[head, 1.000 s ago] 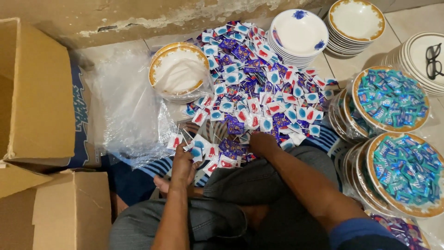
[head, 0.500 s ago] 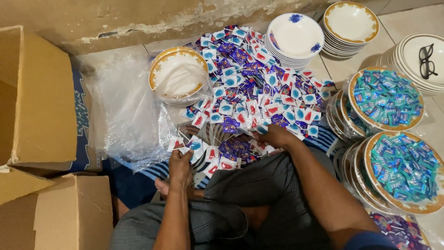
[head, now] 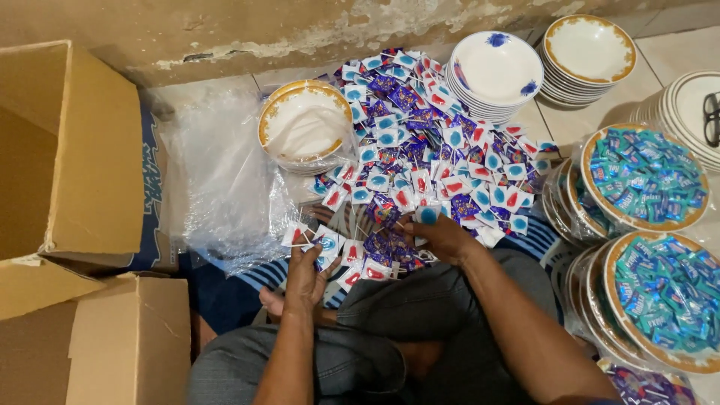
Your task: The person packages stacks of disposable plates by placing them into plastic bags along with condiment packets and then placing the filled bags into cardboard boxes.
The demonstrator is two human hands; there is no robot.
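Head view: both hands, left [head: 304,274] and right [head: 442,236], pinch glossy square stick-mounted packets [head: 427,215].

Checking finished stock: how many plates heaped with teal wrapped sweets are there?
2: one sweet-filled gold-rimmed plate at right, another sweet-filled gold-rimmed plate just below it. More may lie beyond the frame.

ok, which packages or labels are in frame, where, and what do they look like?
Wrapped lollipops: heap on the floor ahead, small square wrappers, white with blue or red, some purple.
Left hand: holds a bunch of these.
Right hand: fingers on one blue-and-white wrapper.
Teal sachets: fill bagged plates, right.
Cardboard boxes: left, brown, open.
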